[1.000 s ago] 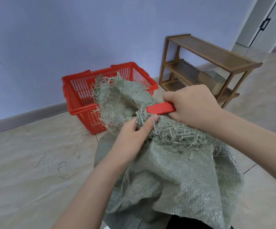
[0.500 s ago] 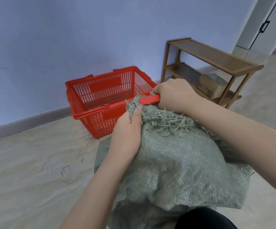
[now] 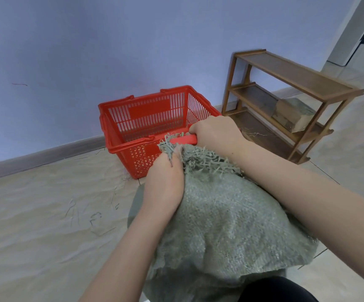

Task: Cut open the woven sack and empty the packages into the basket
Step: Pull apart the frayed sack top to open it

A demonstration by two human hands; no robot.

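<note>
The woven sack (image 3: 231,225) is bunched up just in front of the basket (image 3: 131,148), on the person's side, with its frayed edge (image 3: 203,160) raised to the basket's near rim. That edge is pinched between the curled fingers and thumb of the left hand (image 3: 165,184). The right hand (image 3: 216,132) is closed tight round a red-handled cutter (image 3: 183,139), which is held level along the near rim. The blade cannot be seen, and no packages are in view; they are presumably hidden inside the sack.

The main risk is judged to be the left hand: it is held right beside the cutter's tip, so a slip through the loose weave could bring the blade onto the fingers. Shredded strands may also snag the cutter, so that the cloth is torn unevenly. If the mouth is not carried over the rim before tipping, packages could be dropped onto the floor in front of the basket. The basket is light and could be pushed toward the wall behind it.

To the right of the basket a wooden shelf rack (image 3: 296,77) is stood against the wall, with a wrapped block (image 3: 292,114) on a lower shelf. Loose threads (image 3: 93,216) are scattered on the floor covering to the basket's front left. The basket's opening is not blocked by anything.
</note>
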